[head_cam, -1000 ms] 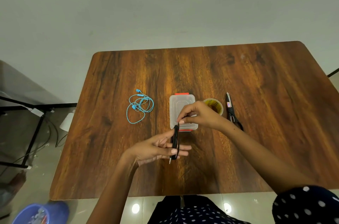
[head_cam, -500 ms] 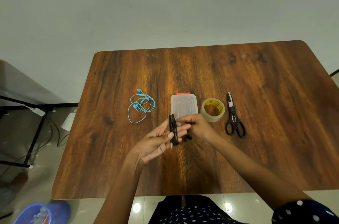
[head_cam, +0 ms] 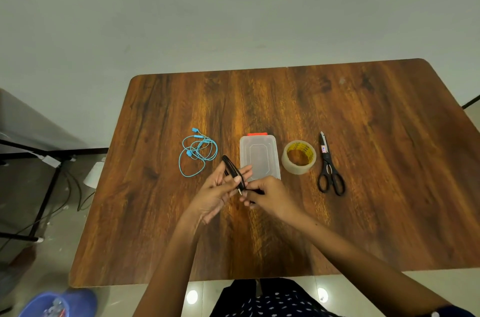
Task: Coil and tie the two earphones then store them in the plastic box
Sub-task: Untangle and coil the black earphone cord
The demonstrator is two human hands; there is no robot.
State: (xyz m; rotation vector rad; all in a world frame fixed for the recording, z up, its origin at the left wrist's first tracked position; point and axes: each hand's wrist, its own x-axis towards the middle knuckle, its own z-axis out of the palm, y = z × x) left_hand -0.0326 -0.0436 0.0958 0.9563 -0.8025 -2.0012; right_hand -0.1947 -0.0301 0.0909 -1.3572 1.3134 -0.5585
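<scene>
A black earphone [head_cam: 232, 170] is coiled round the straight fingers of my left hand [head_cam: 218, 192], just in front of the box. My right hand [head_cam: 267, 194] pinches the cord's loose end beside the left fingertips, where the small metal plug sticks out. A blue earphone [head_cam: 198, 152] lies in a loose tangle on the wooden table [head_cam: 363, 213], left of the box. The clear plastic box [head_cam: 259, 155] with a red clasp at its far end sits shut in the table's middle.
A roll of clear tape [head_cam: 298, 157] stands right of the box. Black scissors [head_cam: 329, 166] lie right of the tape. On the floor at the lower left is a blue bucket [head_cam: 57, 303], with black frame legs and cables further left.
My right hand came down from above the box to the left fingertips, bringing the cord round. Both hands shifted slightly away from me, and the coil now tilts left.
</scene>
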